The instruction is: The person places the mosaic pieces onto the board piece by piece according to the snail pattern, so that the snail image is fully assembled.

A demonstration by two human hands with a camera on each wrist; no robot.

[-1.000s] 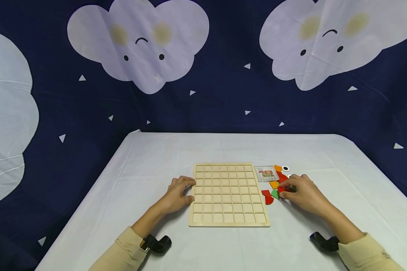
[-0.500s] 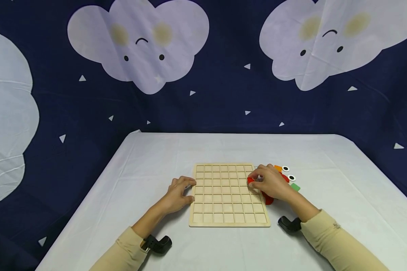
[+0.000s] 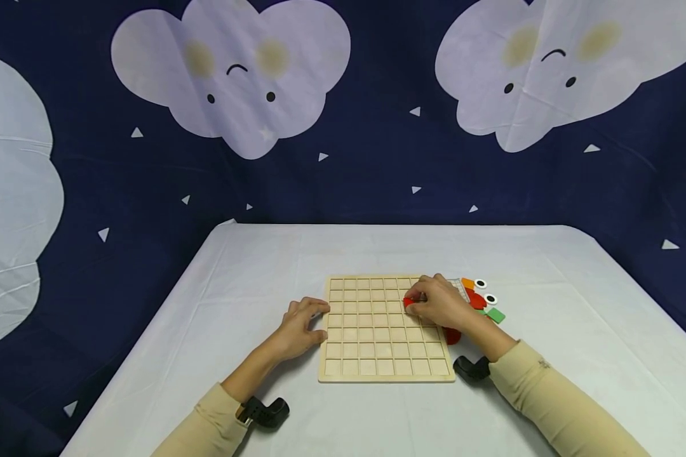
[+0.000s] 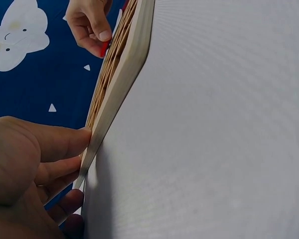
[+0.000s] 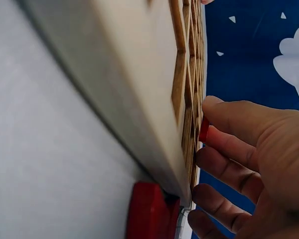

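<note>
A wooden grid board (image 3: 377, 376) with rows of square cells lies on the white table. At its left edge, my left hand (image 3: 297, 327) rests with thumb and fingertips against the rim; the left wrist view shows the thumb tip (image 4: 84, 137) on that rim. Over the board's right part, my right hand (image 3: 440, 301) pinches a small red piece (image 3: 408, 303) between thumb and index finger, close over the cells. Most of that piece is hidden by the fingers; its red edge shows in the right wrist view. The other fingers of that hand curve loosely.
Right of the board lie more red pieces (image 3: 453, 336), an orange piece (image 3: 467, 284), a green piece (image 3: 496, 315) and two white discs with black centres (image 3: 480, 284). A gridded picture card (image 3: 458, 287) is partly covered by the right hand. A dark cloud-print cloth hangs behind.
My right hand has taken the red piece from the pile and carried it left, over the board's right columns. My left hand has stayed at the board's left edge.
</note>
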